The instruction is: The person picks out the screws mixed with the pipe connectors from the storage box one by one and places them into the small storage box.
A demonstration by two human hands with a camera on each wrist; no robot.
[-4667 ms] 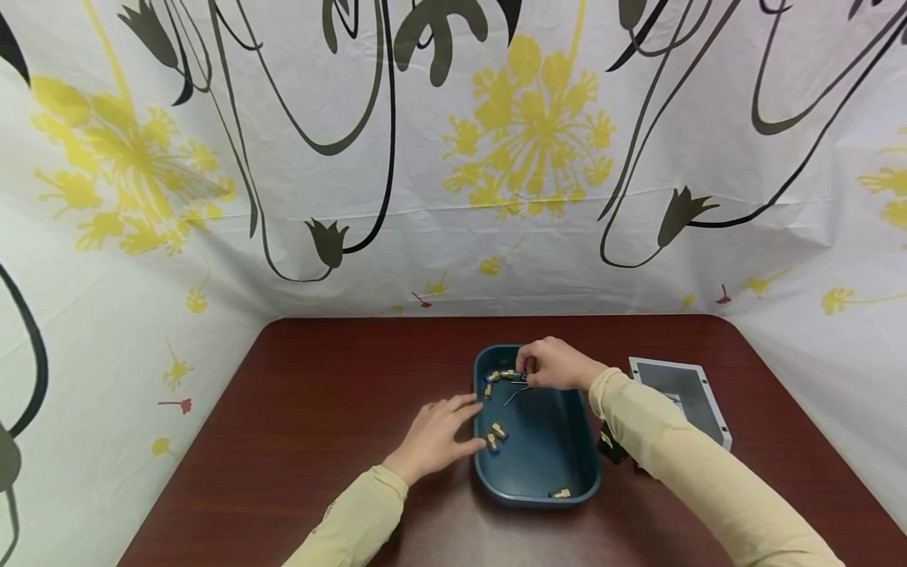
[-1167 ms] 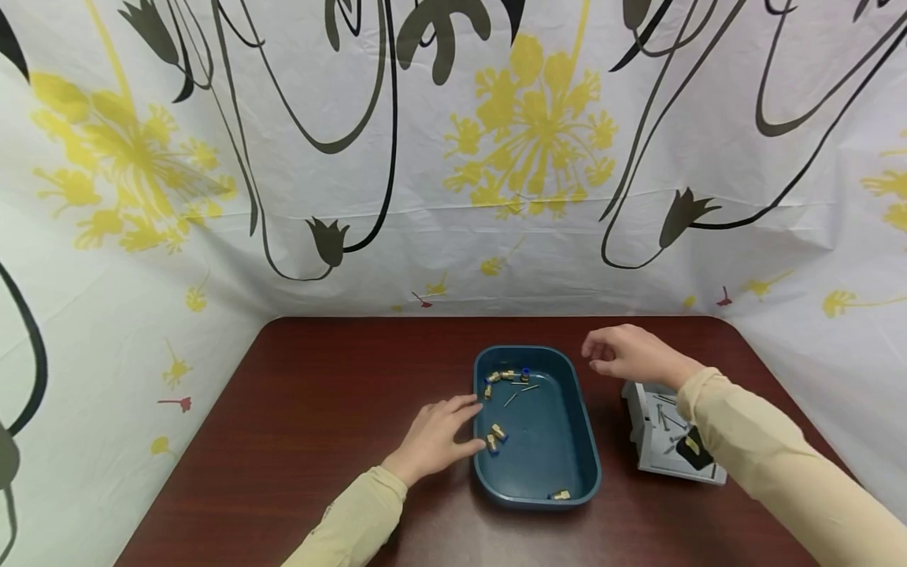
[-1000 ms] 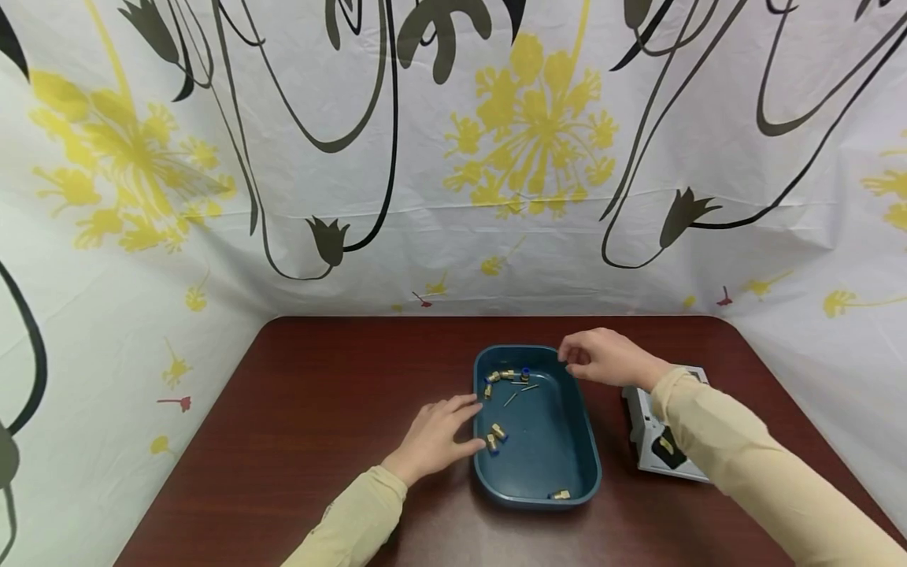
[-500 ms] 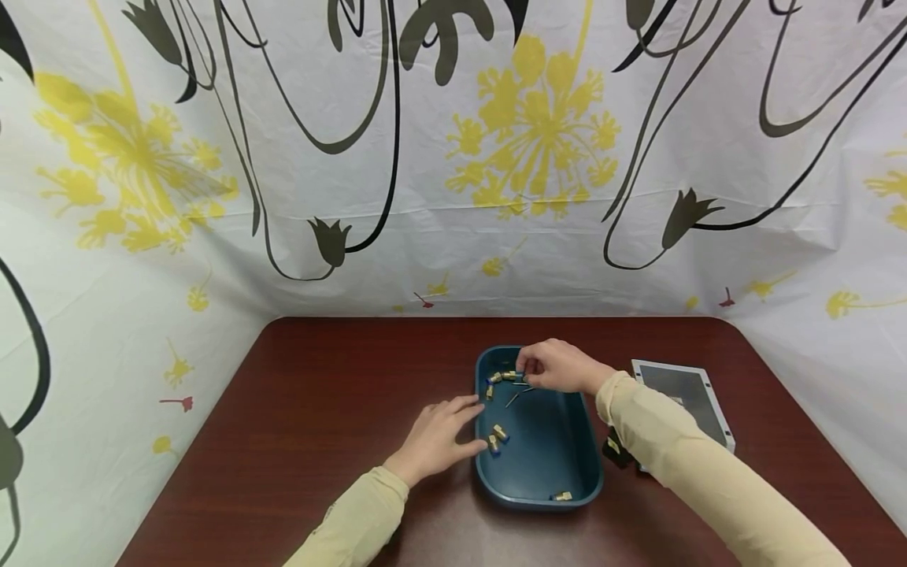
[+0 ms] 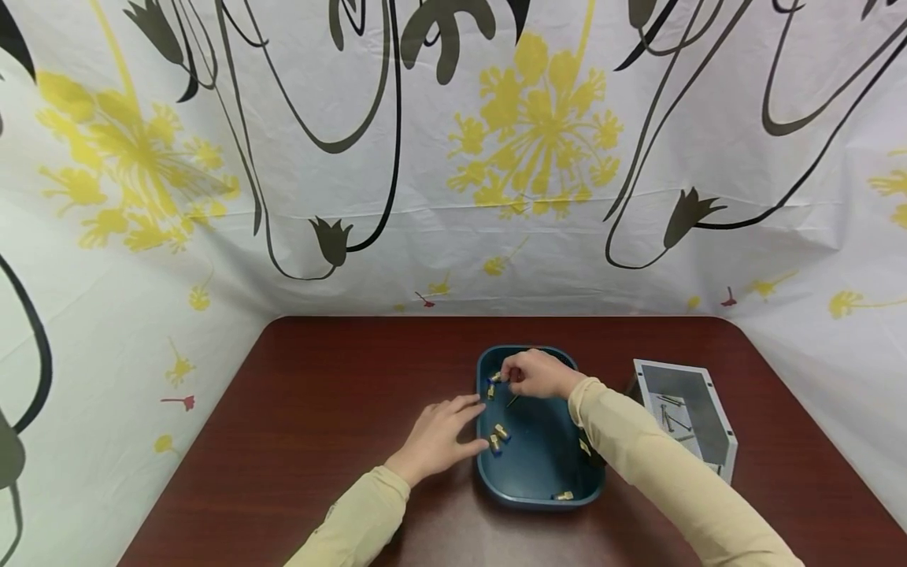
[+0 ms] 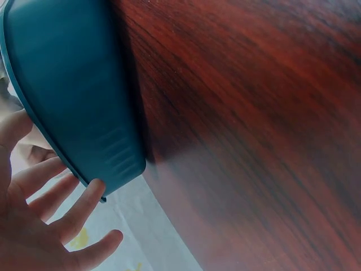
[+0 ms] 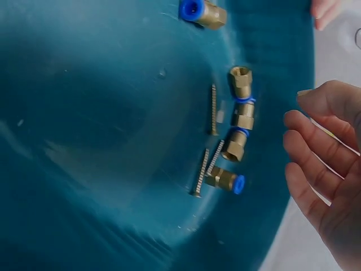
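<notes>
My left hand (image 5: 442, 433) rests its outstretched fingers on the left rim of a blue plastic tray (image 5: 527, 502). In the left wrist view its fingers (image 6: 84, 212) are spread along the tray's edge. My right hand (image 5: 536, 374) is over the tray's far end. In the right wrist view its fingers (image 7: 316, 164) are bent loosely, with nothing visible between them. Below lie three screws (image 7: 214, 110) and several brass fittings (image 7: 244, 114) with blue collars. Another brass fitting (image 7: 211, 14) sits apart from that group. The head view hides most screws behind the right hand.
Right of the tray stands a grey open box (image 5: 719, 394) with several screws (image 5: 669, 417) inside. More fittings lie at the tray's left side and one fitting (image 5: 563, 496) near its front. A patterned cloth (image 5: 453, 157) hangs behind the brown table (image 5: 340, 441).
My right hand has come from beside the grey box back over the tray, then further left and slightly nearer. The left hand stays on the rim.
</notes>
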